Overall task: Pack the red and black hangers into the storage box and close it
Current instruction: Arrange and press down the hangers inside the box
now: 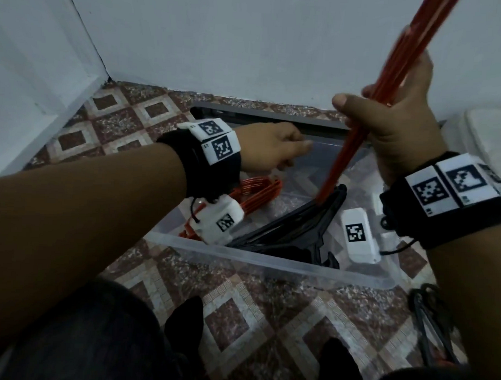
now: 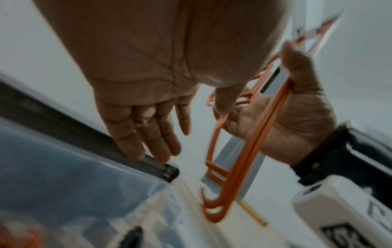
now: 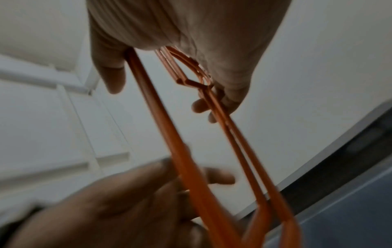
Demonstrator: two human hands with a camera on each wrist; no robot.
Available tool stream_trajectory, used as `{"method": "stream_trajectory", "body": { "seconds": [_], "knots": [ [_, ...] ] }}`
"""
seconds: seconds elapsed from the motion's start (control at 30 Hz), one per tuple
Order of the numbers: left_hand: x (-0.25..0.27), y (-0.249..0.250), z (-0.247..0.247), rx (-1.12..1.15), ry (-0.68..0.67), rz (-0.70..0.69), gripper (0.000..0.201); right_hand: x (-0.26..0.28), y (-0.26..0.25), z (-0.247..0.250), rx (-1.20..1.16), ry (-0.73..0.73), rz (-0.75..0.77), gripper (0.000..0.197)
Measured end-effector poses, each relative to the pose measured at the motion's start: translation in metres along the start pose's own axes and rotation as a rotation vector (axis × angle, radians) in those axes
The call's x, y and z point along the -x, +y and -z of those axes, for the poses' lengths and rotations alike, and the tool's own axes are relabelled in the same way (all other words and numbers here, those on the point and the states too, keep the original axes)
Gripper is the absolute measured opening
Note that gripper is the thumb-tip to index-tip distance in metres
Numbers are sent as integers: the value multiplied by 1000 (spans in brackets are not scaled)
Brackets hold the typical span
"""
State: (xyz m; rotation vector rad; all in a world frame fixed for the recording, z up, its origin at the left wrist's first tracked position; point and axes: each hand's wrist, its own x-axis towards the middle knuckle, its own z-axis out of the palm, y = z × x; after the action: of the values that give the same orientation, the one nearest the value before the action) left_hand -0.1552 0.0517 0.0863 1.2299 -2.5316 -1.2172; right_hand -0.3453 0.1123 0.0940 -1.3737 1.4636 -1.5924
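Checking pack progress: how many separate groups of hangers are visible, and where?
4: red hangers gripped in the right hand; red bundle in the storage box; black hangers in the box; black ones on the floor, right. Single hangers can't be counted.

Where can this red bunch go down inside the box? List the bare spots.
In the storage box, the far half is bare: the clear floor between the red hangers, the black hangers and the far wall under the left hand. The near half is crowded with both piles. The right hand holds the red bunch over them.
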Motion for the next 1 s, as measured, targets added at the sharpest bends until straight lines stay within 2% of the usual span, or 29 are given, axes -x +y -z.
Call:
{"method": "stream_trajectory", "body": {
  "seconds": [0.07,0.1,0.17,0.2,0.23,0.27,0.3,0.37,0.4,0.43,0.47,0.53,0.63,0.7,0.83,1.0],
  "knots": [
    [6,-9,13,-300,-33,-35,36,-3,13,18,391,37,-5,114],
    [10,-12,18,-352,-103,-58,33,-4,20,26,568,28,-31,115],
    [18,-12,25,-238,-276,-110,27,-2,32,35,832,-39,-123,118],
    [23,-8,27,-115,-324,-135,26,-1,37,35,923,-83,-173,119],
    [24,-4,29,-3,-315,-166,24,-1,41,33,998,-126,-213,120],
    [24,-1,32,63,-236,-207,24,1,44,30,1066,-168,-236,120],
    [21,1,35,61,-90,-247,25,2,46,25,1127,-213,-237,120],
    [12,-1,36,-109,260,-272,27,5,47,13,1228,-295,-191,118],
    [7,-6,35,-234,394,-240,27,7,48,6,1268,-331,-157,117],
    [2,-13,33,-343,458,-181,27,10,49,0,1299,-368,-123,117],
    [-2,-20,30,-444,438,-111,30,12,49,-6,1322,-401,-87,117],
    [-9,-33,22,-615,245,11,38,16,50,-17,1355,-455,-20,118],
    [-14,-47,16,-742,29,29,36,19,53,-28,1387,-502,47,118],
    [-15,-52,16,-782,-8,-7,35,20,54,-32,1409,-516,66,118],
    [-20,-57,17,-842,16,-61,36,21,54,-34,1429,-504,88,118],
    [-27,-62,10,-807,40,-71,24,22,53,-33,1472,-531,118,123]
  ]
}}
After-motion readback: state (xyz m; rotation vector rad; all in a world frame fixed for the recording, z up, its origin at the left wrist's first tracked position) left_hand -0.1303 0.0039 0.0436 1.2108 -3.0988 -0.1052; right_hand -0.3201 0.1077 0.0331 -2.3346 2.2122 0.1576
